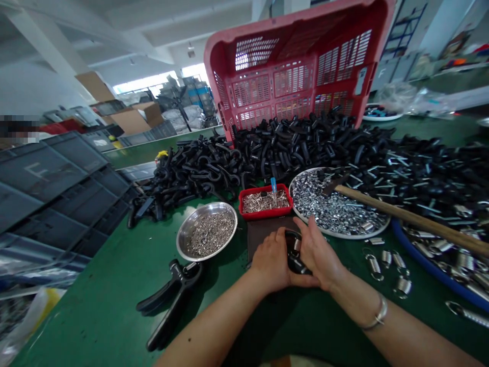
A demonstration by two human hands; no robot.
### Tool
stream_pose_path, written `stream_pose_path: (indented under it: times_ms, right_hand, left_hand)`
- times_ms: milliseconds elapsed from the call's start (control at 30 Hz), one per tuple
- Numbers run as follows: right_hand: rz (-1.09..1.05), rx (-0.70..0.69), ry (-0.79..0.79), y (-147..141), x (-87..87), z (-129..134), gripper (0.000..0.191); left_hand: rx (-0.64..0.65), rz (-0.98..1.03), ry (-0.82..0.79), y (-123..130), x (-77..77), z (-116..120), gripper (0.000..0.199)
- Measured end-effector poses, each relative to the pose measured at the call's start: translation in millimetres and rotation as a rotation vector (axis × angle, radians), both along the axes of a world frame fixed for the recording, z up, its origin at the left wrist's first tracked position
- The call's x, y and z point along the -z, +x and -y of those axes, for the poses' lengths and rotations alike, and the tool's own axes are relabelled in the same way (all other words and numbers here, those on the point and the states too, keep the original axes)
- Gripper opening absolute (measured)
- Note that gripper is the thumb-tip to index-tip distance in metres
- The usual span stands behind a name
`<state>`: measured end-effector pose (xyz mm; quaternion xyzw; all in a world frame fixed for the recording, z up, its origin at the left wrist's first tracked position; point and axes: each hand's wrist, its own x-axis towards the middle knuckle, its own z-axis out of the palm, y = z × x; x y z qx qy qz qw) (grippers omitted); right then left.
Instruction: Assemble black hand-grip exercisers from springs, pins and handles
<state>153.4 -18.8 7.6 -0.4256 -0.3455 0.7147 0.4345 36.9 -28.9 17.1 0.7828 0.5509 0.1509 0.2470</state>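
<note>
Both hands appear to be at a close handling step, bracing a black plastic piece [296, 263] with a silver coil spring [296, 245] in its upper part. The piece lies between the palms, over the near part of a dark brown flat pad [259, 235] on the green tabletop [126, 265]. The left hand [268, 262] is curled around its left side, fingers bunched near the far end and thumb stretched across the near end. The right hand [321, 255] flanks it on the right, with fingers extended rather than closed into a fist. Both hands are narrowed about the piece, though the covered contacts cannot be told, nor whether the spring is fully seated.

As a judgement, the next move calls for steady opposing support and fingertips clear of the spring and any pinching gap. A black two-handled plastic clamp [168, 300] lies apart on the near left. Beyond the pad sits a small red plastic tray [244, 214] of metal pins; to the right, loose silver coil springs [374, 267] lie near the right forearm.
</note>
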Motion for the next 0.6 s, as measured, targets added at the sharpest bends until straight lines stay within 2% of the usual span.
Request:
stream_pose_path:
  times_ms: [67, 133, 200, 267, 367, 433, 500, 600]
  right_hand:
    - [-0.093, -0.004, 0.003, -2, -0.5, 2, 0.076]
    - [-0.131, -0.05, 0.014, -2, -1.7, 3, 0.074]
    - [-0.048, -0.073, 0.042, 2, -2.8, 1, 0.071]
    - [0.217, -0.012, 0.157, 10, -4.2, -8, 0.063]
    - [0.957, 0.109, 0.525, 23, -11.0, -38, 0.046]
    - [1.416, 0.023, 0.734, 26, -19.2, -65, 0.038]
    - [1.59, -0.121, 0.793, 22, -27.4, -93, 0.032]
    - [1.678, -0.295, 0.74, 5, -32.0, -129, 0.02]
  left_hand:
    - [0.069, -0.01, 0.015, -3, -2.1, -1, 0.111]
    - [0.077, -0.025, 0.067, -6, -1.7, -3, 0.11]
    - [0.059, -0.052, 0.137, -9, -0.1, -7, 0.106]
    - [0.051, -0.096, 0.201, -14, 1.4, -15, 0.106]
    - [0.103, -0.161, 0.237, -20, 3.9, -32, 0.108]
    - [0.179, -0.186, 0.225, -23, 7.1, -43, 0.108]
    - [0.254, -0.201, 0.202, -24, 11.5, -50, 0.108]
    - [0.318, -0.216, 0.191, -26, 16.3, -56, 0.108]
